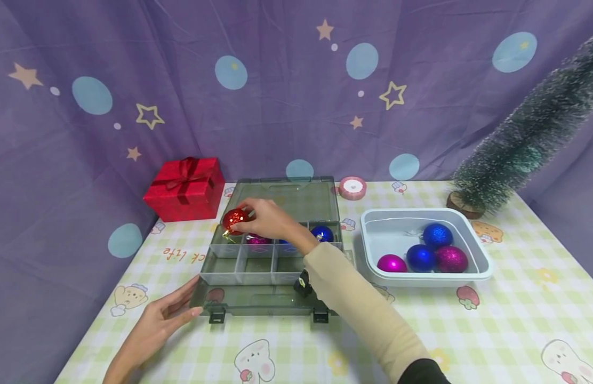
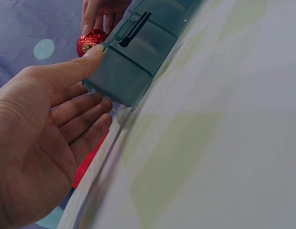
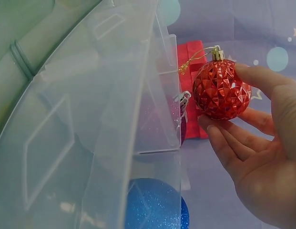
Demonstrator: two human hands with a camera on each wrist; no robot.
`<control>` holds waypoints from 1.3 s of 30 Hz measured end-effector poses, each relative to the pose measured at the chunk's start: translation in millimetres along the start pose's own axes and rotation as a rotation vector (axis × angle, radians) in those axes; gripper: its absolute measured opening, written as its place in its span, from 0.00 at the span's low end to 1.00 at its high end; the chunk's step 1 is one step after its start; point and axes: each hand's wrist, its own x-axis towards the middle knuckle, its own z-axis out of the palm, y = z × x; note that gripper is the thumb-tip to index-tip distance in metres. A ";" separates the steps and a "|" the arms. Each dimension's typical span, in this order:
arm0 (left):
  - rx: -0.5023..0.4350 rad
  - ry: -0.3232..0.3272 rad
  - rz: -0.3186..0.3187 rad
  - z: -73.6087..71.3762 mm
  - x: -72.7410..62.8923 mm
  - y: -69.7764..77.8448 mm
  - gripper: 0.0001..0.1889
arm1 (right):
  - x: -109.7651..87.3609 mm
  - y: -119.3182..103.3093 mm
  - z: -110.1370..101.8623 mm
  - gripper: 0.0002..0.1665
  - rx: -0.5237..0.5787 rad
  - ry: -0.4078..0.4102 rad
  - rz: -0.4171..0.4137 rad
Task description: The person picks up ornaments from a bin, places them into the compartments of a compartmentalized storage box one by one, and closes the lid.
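My right hand [image 1: 272,220] pinches a red faceted Christmas ball [image 1: 235,220] with a gold cap and string. It holds the ball over the back left compartment of a grey see-through divided box [image 1: 255,264]. Also in the back row are a magenta ball [image 1: 258,239] and a shiny blue ball [image 1: 322,233]; another blue ball [image 3: 159,205] shows in the right wrist view. My left hand [image 1: 157,320] touches the box's front left corner, its thumb on the edge and its fingers loosely extended, as the left wrist view shows.
A pale tub [image 1: 373,229] with several blue and magenta balls stands to the right. Behind are a red gift box [image 1: 186,192], a roll of pink ribbon [image 1: 352,188] and a small frosted tree [image 1: 522,138]. The box's lid [image 1: 287,200] lies open at the back.
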 end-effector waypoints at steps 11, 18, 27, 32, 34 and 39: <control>0.036 0.006 -0.034 1.2 0.6 0.9 0.36 | 0.3 3.0 2.9 0.28 -0.026 -0.007 0.013; 0.014 -0.001 -0.041 3.3 0.8 0.9 0.36 | -8.2 8.6 -5.0 0.29 0.003 -0.039 0.013; 0.059 0.012 -0.039 1.0 2.8 4.5 0.35 | -27.9 15.8 -30.5 0.28 -0.036 -0.044 -0.009; 0.051 0.004 -0.031 0.9 3.0 3.1 0.36 | -42.7 18.9 -47.4 0.27 -0.076 -0.032 -0.034; 0.049 0.001 -0.027 1.5 2.9 2.4 0.36 | -50.1 19.8 -54.7 0.27 -0.079 -0.028 -0.036; 0.033 -0.005 -0.035 3.0 2.8 1.9 0.36 | -71.2 21.8 -72.6 0.27 -0.083 -0.023 -0.008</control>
